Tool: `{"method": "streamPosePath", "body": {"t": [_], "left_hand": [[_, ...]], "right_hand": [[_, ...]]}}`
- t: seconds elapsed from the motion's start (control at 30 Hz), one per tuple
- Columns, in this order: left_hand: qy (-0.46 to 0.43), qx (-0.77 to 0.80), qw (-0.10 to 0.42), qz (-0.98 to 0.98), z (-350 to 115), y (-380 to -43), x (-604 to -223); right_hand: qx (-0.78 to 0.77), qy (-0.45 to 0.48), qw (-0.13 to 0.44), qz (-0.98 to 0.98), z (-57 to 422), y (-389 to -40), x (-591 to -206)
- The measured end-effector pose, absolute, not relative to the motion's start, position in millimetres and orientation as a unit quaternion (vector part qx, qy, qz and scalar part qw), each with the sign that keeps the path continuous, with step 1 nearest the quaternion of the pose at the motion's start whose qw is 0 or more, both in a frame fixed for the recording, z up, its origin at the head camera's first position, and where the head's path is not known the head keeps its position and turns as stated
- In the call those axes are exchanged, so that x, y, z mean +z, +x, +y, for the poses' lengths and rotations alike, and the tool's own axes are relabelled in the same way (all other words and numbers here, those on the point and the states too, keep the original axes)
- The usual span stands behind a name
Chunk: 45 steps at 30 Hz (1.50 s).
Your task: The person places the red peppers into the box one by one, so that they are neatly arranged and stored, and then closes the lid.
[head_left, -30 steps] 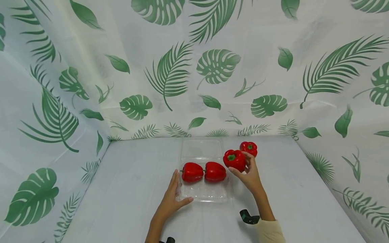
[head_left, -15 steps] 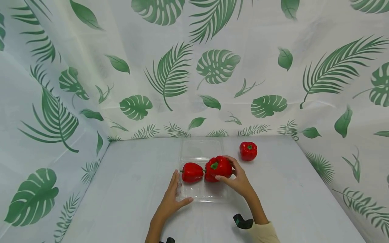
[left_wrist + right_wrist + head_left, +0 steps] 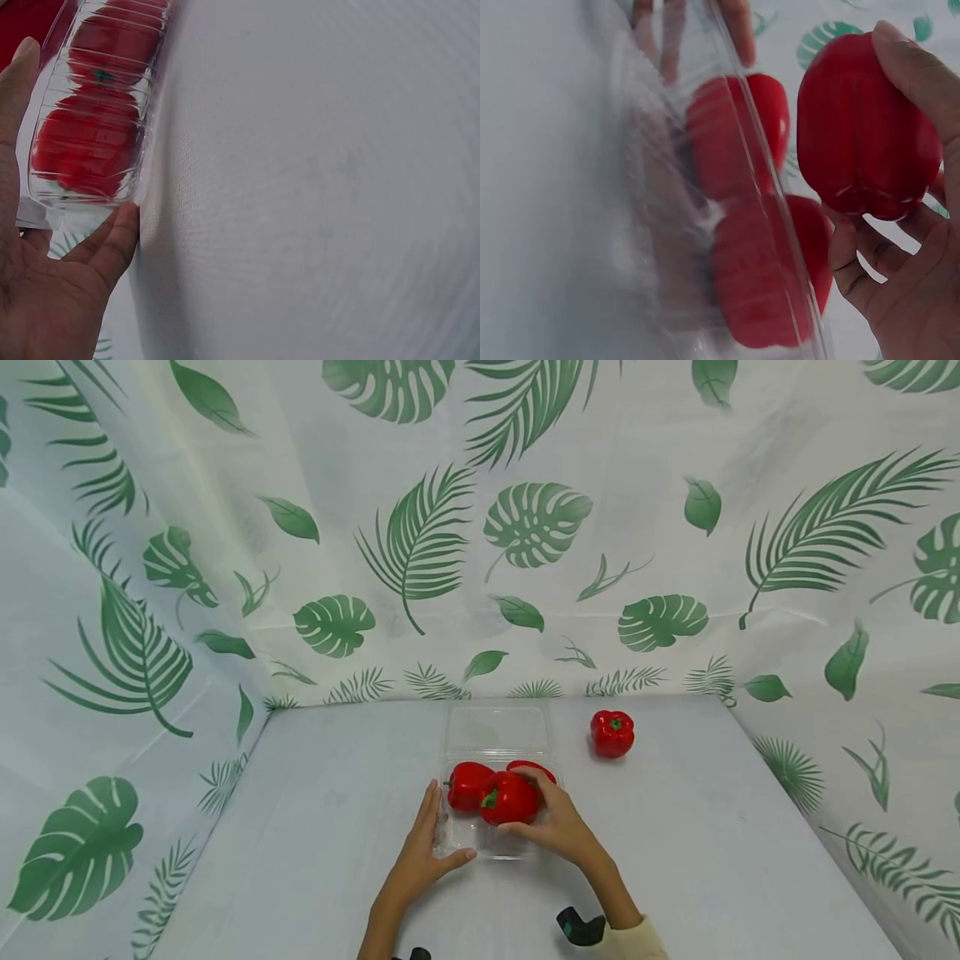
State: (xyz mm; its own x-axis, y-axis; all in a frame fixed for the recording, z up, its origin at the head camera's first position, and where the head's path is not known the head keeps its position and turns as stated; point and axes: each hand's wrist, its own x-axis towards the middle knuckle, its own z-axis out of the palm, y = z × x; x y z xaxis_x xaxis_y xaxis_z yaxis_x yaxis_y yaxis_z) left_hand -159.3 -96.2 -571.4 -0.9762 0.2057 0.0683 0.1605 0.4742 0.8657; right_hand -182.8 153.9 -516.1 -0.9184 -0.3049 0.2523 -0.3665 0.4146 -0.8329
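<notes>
My right hand (image 3: pixel 558 825) grips a red bell pepper (image 3: pixel 508 800) above the near half of a clear plastic clamshell box (image 3: pixel 463 842). In the right wrist view this bell pepper (image 3: pixel 859 127) sits between thumb and fingers, apart from the box. Two more bell peppers lie in the box's far half: a left one (image 3: pixel 467 787) and a right one (image 3: pixel 542 768), partly hidden by the hand. My left hand (image 3: pixel 422 853) rests against the box's left side, fingers extended and thumb at the near corner. In the left wrist view its fingertips (image 3: pixel 129 214) touch the box's edge.
Another red bell pepper (image 3: pixel 612 733) stands on the white table (image 3: pixel 697 827), right of the box. The box's clear lid (image 3: pixel 498 728) lies folded back behind it. A leaf-patterned cloth (image 3: pixel 540 635) closes off the back and both sides.
My right hand has carried the bell pepper leftward and nearer, from beside the box to over its near half. The left hand has stayed at the box's left side.
</notes>
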Motion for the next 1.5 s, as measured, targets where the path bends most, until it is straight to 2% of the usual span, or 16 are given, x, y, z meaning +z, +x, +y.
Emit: {"method": "streamPosePath", "body": {"t": [0.43, 0.67, 1.5], "left_hand": [[0.118, 0.511, 0.015, 0.852, -99, -159, -572], [0.13, 0.527, 0.021, 0.839, -101, -160, -573], [0.148, 0.504, -0.004, 0.851, -102, -159, -573]], "right_hand": [[0.446, 0.24, 0.059, -0.86, 134, -178, -528], [0.428, 0.225, 0.039, -0.875, 122, -174, -530], [0.351, 0.233, 0.027, -0.907, 105, -174, -539]]}}
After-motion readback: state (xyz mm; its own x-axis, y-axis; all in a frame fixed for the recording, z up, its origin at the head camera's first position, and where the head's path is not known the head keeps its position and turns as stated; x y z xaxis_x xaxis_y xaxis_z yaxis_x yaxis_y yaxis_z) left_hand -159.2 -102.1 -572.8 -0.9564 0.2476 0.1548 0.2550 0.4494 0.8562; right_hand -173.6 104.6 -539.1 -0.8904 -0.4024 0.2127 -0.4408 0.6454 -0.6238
